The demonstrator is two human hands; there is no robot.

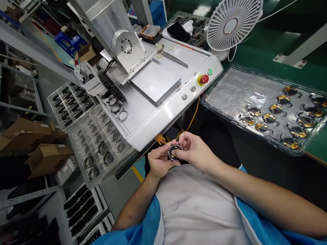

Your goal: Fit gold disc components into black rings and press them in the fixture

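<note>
Close to my body, just below the machine's front edge, a small round black part with a silver rim [174,153] is held between both hands. My left hand [161,161] is closed round its left and lower edge. The fingers of my right hand [193,150] are bent, with the thumb pressed on the part's face and the index finger near its upper rim. An orange cable [193,116] hangs behind my hands from the machine [152,119].
A clear tray [221,99] with several black-and-gold round parts lies at the right. Trays of rings [81,146] stand at the left. The machine bears tweezers [174,59], a red button [204,79] and loose rings [123,115]. A white fan [233,21] stands behind.
</note>
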